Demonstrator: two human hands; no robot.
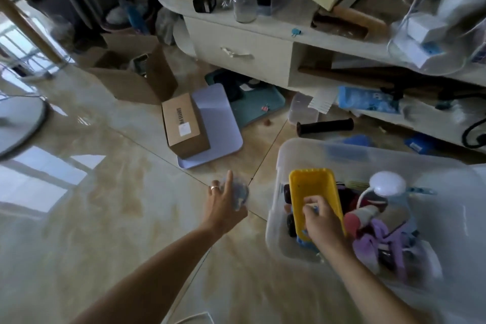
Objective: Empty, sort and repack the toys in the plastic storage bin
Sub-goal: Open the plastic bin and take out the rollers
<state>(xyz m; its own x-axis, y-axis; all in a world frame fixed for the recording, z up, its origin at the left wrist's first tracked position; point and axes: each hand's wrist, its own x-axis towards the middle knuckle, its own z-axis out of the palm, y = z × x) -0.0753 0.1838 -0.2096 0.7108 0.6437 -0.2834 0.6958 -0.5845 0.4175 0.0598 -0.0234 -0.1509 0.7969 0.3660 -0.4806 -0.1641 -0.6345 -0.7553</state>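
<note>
Bare forearms; a ring on the left grip.

you'll find print in one spot only — the side of the cardboard box carries dark lettering and a white label, both too blurred to read.

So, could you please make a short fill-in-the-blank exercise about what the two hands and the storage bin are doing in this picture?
1. The right hand reaches into the clear plastic storage bin and rests on a toy part whose colour is ____.
2. The left hand holds a small bluish see-through object above the ____.
3. On a finger of the left hand there is a ____.
4. The cardboard box lies on a flat white ____.

Missing words: yellow; floor; ring; lid
</note>
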